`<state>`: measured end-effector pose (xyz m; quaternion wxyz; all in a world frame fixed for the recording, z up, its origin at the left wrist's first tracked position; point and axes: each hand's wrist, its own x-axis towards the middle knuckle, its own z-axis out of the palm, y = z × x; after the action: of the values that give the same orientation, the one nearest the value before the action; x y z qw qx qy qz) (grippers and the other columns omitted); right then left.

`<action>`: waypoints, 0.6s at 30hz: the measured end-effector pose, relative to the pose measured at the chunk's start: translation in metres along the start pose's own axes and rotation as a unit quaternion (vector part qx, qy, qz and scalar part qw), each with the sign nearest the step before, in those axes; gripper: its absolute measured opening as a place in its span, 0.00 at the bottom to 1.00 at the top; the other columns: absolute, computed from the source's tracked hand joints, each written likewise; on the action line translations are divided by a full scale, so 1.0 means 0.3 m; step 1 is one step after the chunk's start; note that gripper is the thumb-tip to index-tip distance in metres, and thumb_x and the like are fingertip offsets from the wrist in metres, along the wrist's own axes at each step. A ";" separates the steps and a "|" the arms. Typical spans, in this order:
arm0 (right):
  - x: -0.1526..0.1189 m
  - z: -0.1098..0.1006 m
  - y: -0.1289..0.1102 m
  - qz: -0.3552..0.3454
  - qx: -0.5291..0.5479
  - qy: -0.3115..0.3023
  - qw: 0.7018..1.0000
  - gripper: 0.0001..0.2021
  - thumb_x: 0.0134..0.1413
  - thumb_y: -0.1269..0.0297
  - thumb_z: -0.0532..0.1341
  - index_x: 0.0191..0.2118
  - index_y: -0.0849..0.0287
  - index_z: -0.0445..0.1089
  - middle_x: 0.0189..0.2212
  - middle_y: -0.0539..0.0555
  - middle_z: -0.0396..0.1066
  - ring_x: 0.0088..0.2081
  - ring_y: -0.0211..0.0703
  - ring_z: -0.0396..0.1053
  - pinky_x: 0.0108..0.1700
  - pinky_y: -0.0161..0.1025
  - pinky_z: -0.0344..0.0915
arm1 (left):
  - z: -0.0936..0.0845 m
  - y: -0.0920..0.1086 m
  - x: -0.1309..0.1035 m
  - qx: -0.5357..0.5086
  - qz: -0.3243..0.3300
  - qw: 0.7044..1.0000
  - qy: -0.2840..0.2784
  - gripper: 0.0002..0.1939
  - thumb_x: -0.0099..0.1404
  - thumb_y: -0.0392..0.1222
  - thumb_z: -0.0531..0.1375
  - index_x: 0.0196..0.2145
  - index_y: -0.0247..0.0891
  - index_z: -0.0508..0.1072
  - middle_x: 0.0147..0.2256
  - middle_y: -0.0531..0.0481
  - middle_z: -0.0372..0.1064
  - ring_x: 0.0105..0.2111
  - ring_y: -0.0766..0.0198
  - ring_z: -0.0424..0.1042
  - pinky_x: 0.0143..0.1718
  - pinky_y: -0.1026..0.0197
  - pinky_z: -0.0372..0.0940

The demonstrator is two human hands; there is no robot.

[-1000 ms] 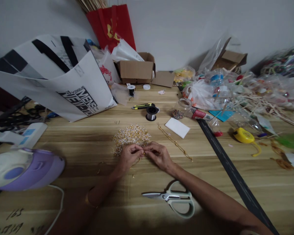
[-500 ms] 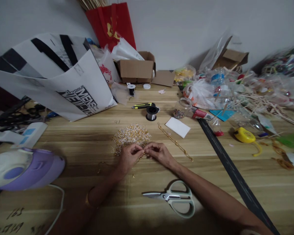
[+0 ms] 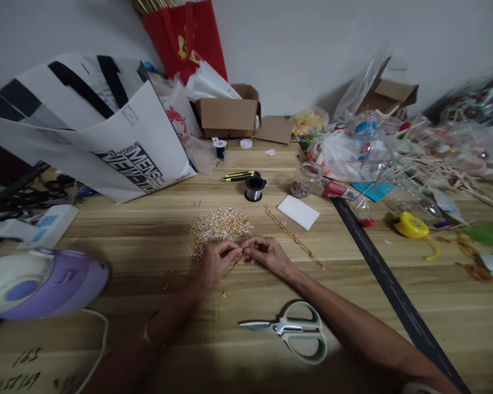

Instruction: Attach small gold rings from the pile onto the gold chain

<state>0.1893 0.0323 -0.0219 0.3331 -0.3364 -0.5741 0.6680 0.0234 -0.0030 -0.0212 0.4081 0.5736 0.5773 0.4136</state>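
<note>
My left hand [image 3: 218, 264] and my right hand [image 3: 268, 256] meet fingertip to fingertip in the middle of the table. Both are closed in a pinch on a thin gold chain [image 3: 233, 268], part of which hangs below the fingers. The exact spot they grip is mostly hidden. Right behind them lies a heap of gold and silver beaded wire pieces [image 3: 219, 225]. A second gold chain [image 3: 293, 236] is stretched out on the wood to the right. Nearer to me, scissors [image 3: 285, 327] lie with blades pointing left.
Behind the heap are a spool of silver wire [image 3: 253, 189], a utility knife [image 3: 239, 176] and a jar of beads [image 3: 306, 179]. A white card [image 3: 298, 212] and yellow tape measure [image 3: 411, 224] lie rightward. A purple-white appliance [image 3: 61, 284] and large paper bag [image 3: 135, 148] stand left.
Both hands stay in nearly the same place, still pinching together. The fingertips have shifted very slightly; the view has tilted a little.
</note>
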 end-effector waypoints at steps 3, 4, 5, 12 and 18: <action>0.000 -0.002 0.000 -0.007 0.001 0.012 1.000 0.12 0.46 0.59 0.63 0.34 0.62 0.70 0.23 0.49 0.66 0.24 0.32 0.64 0.26 0.30 0.64 | -0.001 0.020 -0.001 -0.044 -0.023 0.999 -0.012 0.06 0.54 0.40 0.60 0.25 0.34 0.73 0.20 0.51 0.71 0.22 0.65 0.70 0.25 0.67 0.63; 0.000 -0.004 0.000 -0.008 0.001 0.015 1.000 0.12 0.47 0.59 0.63 0.35 0.62 0.69 0.23 0.49 0.66 0.24 0.33 0.63 0.26 0.31 0.64 | -0.001 0.025 0.000 -0.062 -0.031 0.998 -0.015 0.06 0.53 0.40 0.60 0.25 0.33 0.73 0.20 0.51 0.71 0.22 0.65 0.70 0.25 0.66 0.63; 0.000 -0.005 0.001 -0.010 0.000 0.017 1.000 0.12 0.47 0.59 0.63 0.35 0.62 0.68 0.23 0.49 0.65 0.24 0.33 0.63 0.26 0.31 0.64 | -0.001 0.027 0.001 -0.079 -0.039 0.996 -0.016 0.06 0.53 0.40 0.60 0.25 0.33 0.73 0.20 0.51 0.71 0.22 0.65 0.70 0.25 0.67 0.64; -0.010 -0.007 0.005 -0.072 -0.082 0.013 0.994 0.10 0.50 0.61 0.61 0.37 0.61 0.66 0.29 0.52 0.67 0.30 0.36 0.65 0.32 0.33 0.62 | -0.005 0.026 0.009 -0.140 -0.064 0.988 -0.022 0.07 0.50 0.41 0.63 0.23 0.33 0.73 0.20 0.52 0.70 0.21 0.66 0.69 0.25 0.66 0.65; -0.021 -0.006 -0.002 -0.176 -0.247 0.063 0.951 0.08 0.52 0.63 0.59 0.38 0.60 0.65 0.30 0.51 0.64 0.28 0.36 0.62 0.28 0.32 0.59 | -0.009 0.021 0.017 -0.167 -0.080 0.983 -0.016 0.09 0.50 0.42 0.64 0.23 0.33 0.73 0.20 0.50 0.72 0.21 0.66 0.70 0.26 0.65 0.65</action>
<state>0.1944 0.0282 -0.0211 0.3871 -0.3430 -0.7493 0.4136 0.0229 0.0021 -0.0142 0.5391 0.4558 0.5379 0.4608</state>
